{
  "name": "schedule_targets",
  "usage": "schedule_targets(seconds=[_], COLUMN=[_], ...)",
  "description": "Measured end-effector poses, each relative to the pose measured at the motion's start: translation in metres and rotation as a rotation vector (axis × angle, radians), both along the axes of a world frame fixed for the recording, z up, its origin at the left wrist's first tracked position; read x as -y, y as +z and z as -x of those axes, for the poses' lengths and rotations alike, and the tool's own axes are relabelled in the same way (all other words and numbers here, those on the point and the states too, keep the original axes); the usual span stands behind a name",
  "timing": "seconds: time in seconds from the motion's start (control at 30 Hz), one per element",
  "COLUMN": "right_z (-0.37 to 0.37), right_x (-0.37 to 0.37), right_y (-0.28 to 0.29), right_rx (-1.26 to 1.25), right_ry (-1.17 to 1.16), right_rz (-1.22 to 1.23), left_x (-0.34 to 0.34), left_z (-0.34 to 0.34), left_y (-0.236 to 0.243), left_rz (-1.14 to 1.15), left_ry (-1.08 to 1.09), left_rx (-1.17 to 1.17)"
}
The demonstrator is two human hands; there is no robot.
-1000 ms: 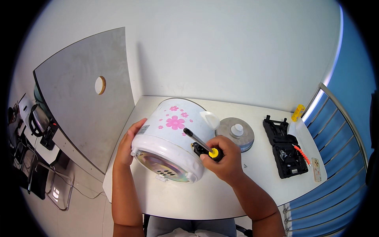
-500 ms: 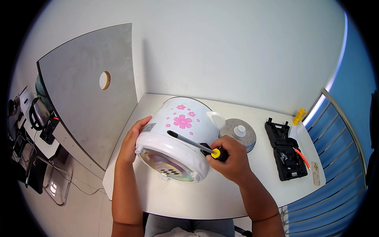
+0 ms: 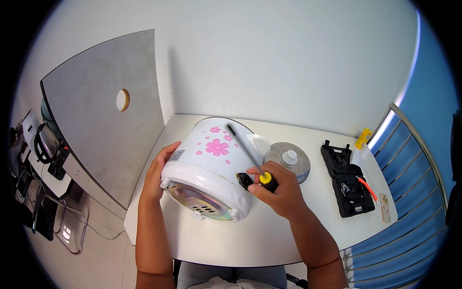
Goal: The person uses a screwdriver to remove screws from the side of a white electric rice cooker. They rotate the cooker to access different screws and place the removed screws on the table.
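Observation:
A white rice cooker (image 3: 192, 144) with pink flowers lies tilted on the table, its base with a shiny round plate facing toward me. My left hand (image 3: 156, 172) is wrapped against the cooker's left side near the base rim and grips it. In my right hand (image 3: 279, 185) is a screwdriver (image 3: 248, 148) with a yellow and black handle; its shaft slants up and left over the cooker's wall. The right thumb and a fingertip are at a small black fitting (image 3: 244, 180) on the cooker's right side, near the base. A white handle (image 3: 260, 144) sticks out above it.
Behind my right hand lies a metal lid (image 3: 296, 164) with a white knob. Farther right are an open black tool case (image 3: 351, 192), an orange flexible shaft (image 3: 368, 190), a yellow item (image 3: 364, 138) and a pale remote-like strip (image 3: 384, 208). A grey panel (image 3: 91, 111) stands left; metal railing (image 3: 418, 139) right.
The screwdriver has swung so its shaft points more upward, away from me. My right thumb and finger have come to the black fitting. My left hand keeps its hold on the cooker.

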State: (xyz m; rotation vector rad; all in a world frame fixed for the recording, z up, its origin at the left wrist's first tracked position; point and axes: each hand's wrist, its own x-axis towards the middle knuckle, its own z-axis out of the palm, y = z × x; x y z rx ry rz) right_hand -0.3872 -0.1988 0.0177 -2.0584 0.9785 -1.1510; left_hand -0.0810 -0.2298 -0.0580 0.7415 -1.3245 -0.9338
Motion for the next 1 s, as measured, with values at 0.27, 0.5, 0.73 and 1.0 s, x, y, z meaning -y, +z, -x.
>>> schedule_targets(seconds=[0.27,0.5,0.73,1.0], right_z=[-0.009,0.000,0.037,0.057], right_x=[-0.004,0.001,0.008,0.040], right_y=[-0.004,-0.007,-0.038,-0.080], right_rx=[0.013,-0.057,0.373,0.614], right_ry=[-0.011,-0.086,-0.110,0.069], right_rz=[0.019,0.110,-0.354,-0.548], left_x=[-0.001,-0.008,-0.014,-0.021], left_z=[0.001,0.001,0.013,0.054], left_y=[0.001,0.005,0.018,0.018], left_rz=[-0.016,0.003,0.123,0.396], left_ry=[0.004,-0.100,-0.157,0.245], left_rx=[-0.002,-0.052,0.198,0.545])
